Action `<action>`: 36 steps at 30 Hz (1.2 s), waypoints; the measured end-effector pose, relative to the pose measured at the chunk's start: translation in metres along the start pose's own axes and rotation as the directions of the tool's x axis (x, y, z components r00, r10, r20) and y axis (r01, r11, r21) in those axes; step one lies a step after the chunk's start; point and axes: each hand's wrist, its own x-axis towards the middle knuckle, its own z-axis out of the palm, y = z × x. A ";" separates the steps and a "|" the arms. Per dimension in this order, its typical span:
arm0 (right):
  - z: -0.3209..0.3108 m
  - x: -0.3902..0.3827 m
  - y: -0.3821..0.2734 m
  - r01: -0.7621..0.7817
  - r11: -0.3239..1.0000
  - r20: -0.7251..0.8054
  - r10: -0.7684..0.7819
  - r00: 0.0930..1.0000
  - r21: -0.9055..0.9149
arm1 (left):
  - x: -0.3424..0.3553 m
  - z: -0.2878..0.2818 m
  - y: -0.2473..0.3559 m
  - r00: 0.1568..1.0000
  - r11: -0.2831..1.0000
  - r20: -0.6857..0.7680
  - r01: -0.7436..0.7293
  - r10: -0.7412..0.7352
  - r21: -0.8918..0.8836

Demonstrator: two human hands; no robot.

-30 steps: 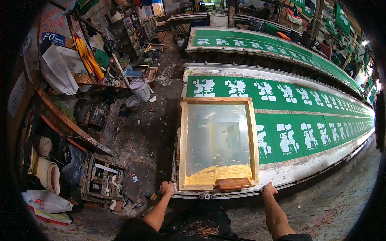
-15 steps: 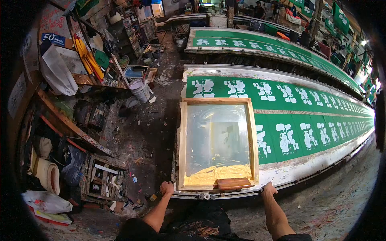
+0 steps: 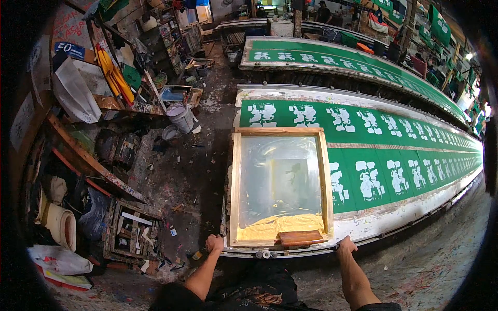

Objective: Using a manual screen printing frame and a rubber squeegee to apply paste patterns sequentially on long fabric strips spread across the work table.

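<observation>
My left hand (image 3: pixel 215 242) is closed on the near left corner of the long printing table (image 3: pixel 363 227). Farther right, my right hand (image 3: pixel 347 245) is curled over the same front edge, its fingertips partly hidden. Between them lies a wooden-framed printing screen (image 3: pixel 280 181), flat on the table, with a pool of yellow ink (image 3: pixel 264 226) along its near end. A reddish-brown wooden squeegee (image 3: pixel 301 238) rests in the ink at the frame's near right corner. Neither hand touches the screen or the squeegee.
Green fabric panels (image 3: pixel 371 155) with white prints run down the table to the right. A second printing table (image 3: pixel 321 49) stands behind. On the left floor are a paint bucket (image 3: pixel 180 118) and a wooden crate (image 3: pixel 136 230). A person (image 3: pixel 323 13) is in the far background.
Both hands keep their places on the table edge, and the screen and squeegee stay put. The person in the background has shifted left.
</observation>
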 end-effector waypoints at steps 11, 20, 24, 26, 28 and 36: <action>0.006 -0.003 0.003 0.024 1.000 0.001 -0.024 1.000 0.016 | -0.012 -0.006 -0.001 0.982 0.991 -0.134 -0.133 0.133 0.008; -0.010 -0.022 -0.009 0.015 1.000 -0.040 -0.014 0.999 0.012 | -0.016 0.006 0.001 0.884 0.942 -0.334 -0.333 0.327 0.042; 0.007 0.007 0.011 0.060 0.997 0.006 -0.060 0.998 -0.056 | -0.022 -0.002 -0.006 0.824 0.891 -0.401 -0.453 0.401 -0.040; 0.005 -0.010 0.000 0.036 0.997 -0.045 -0.039 0.998 -0.072 | -0.012 0.003 -0.016 0.822 0.888 -0.391 -0.460 0.414 -0.026; -0.003 -0.013 -0.002 0.019 0.995 -0.075 -0.026 0.997 -0.093 | -0.027 -0.004 0.001 0.857 0.906 -0.336 -0.423 0.391 -0.022; -0.009 -0.030 -0.014 -0.005 0.996 -0.181 -0.012 0.983 -0.093 | -0.025 -0.006 0.012 0.961 0.968 -0.124 -0.239 0.247 0.077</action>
